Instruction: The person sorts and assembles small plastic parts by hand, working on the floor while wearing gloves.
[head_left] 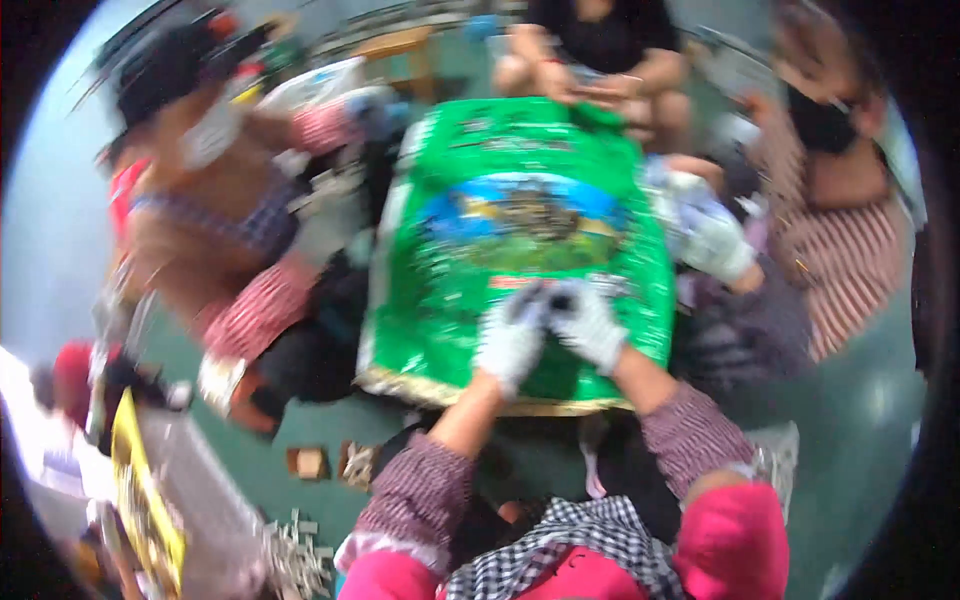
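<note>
A big green plastic sack (430, 310) with a picture printed on its middle lies spread out in front of me like a tabletop. Over its near half, my left hand (508, 345) and my right hand (592, 330) meet, both in white gloves with dark fingertips. Their fingers are bent inward and pressed together at the tips. Whatever small thing is between them, if any, is hidden by blur and the dark glove tips. Checked sleeve covers wrap both my forearms.
Co-workers sit left, right and beyond the sack; a gloved hand (715, 235) is at its right edge. Small brown boxes (308, 463) stand on the green floor (850, 420) to the left. Pale strip-like pieces (297, 550) are heaped by a yellow-edged board (145, 490).
</note>
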